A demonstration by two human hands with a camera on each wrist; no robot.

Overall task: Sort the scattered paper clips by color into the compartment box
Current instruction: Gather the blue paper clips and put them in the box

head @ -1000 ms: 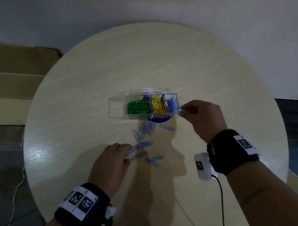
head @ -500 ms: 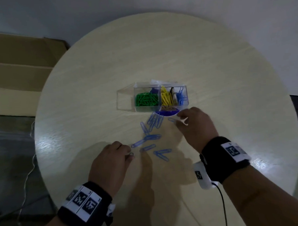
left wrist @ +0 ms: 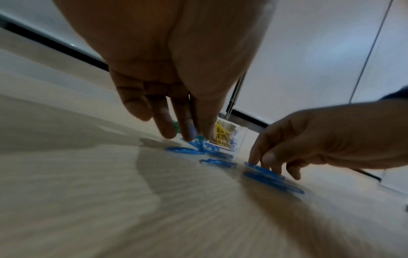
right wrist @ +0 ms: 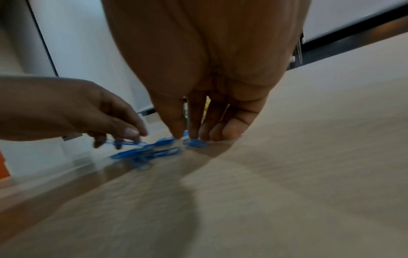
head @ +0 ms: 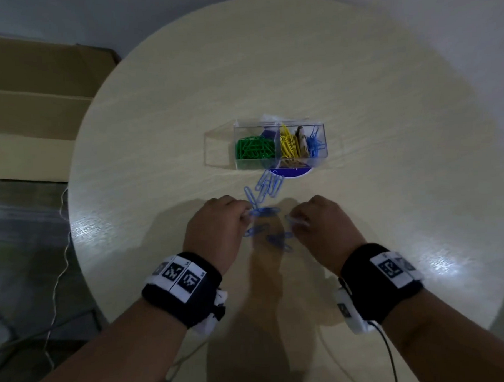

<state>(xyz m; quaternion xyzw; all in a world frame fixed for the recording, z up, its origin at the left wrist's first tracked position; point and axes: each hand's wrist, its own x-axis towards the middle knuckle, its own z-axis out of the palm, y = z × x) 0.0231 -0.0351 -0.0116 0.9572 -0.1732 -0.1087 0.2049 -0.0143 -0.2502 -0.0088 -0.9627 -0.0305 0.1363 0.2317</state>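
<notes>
The left hand [head: 215,230] is low over the worktop [head: 385,104], palm down. Its fingertips [left wrist: 187,134] point down and meet at a blue paper clip [head: 264,212]. In the right wrist view the thumb and a finger pinch that clip, with one end just off the wood.

The right hand [head: 321,225] sits close by, on the other side of the same little bunch. Its fingertips [right wrist: 176,134] press down on the worktop, side by side, and touch a second blue clip [right wrist: 195,143]. I cannot tell if the hand has hold of it or only touches it.

Between the two hands lie more loose blue clips [head: 279,240], flat on the wood. A second bunch of blue clips [head: 266,186] lies a bit further away, just in front of the compartment box [head: 280,144].

The box is clear and stands near the middle of the round worktop, past the hands. Green clips [head: 254,147] fill its left part. Yellow clips [head: 289,146] are in the middle part. Some blue clips [head: 315,144] are in the right part. A dark blue round thing [head: 292,171] pokes out under the front of the box.

Each wrist has a black band [head: 183,289] with white square marks. A brown cardboard box [head: 33,113] sits on the floor to the left, beyond the worktop.
</notes>
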